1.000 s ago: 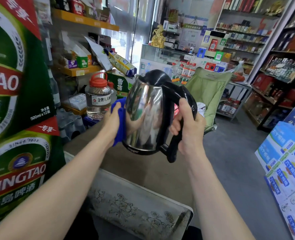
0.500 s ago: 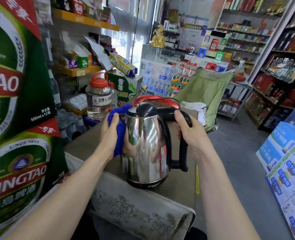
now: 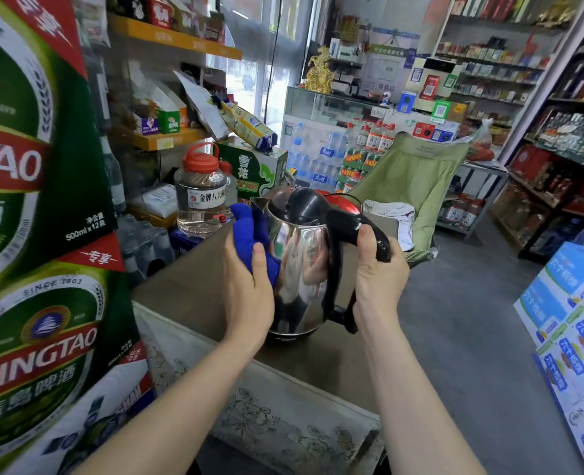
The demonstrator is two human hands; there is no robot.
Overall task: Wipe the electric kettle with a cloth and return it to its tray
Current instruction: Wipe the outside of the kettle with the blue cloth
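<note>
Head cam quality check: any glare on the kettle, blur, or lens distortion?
Head view: the steel kettle mirrors both hands and carries bright streaks, no blown-out glare; strong wide-angle bending at the edges, clearest on the beer cartons; daylight from the window is overexposed; the centre is sharp, the edges slightly soft.

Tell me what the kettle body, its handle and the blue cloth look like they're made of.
Kettle body: polished metal, probably stainless steel; it mirrors the hands and shelves. Handle, held by the right hand: glossy black, likely plastic, with soft highlights. Blue cloth, under the left hand: fuzzy, matte fabric, possibly microfibre; it bunches in folds.
</note>
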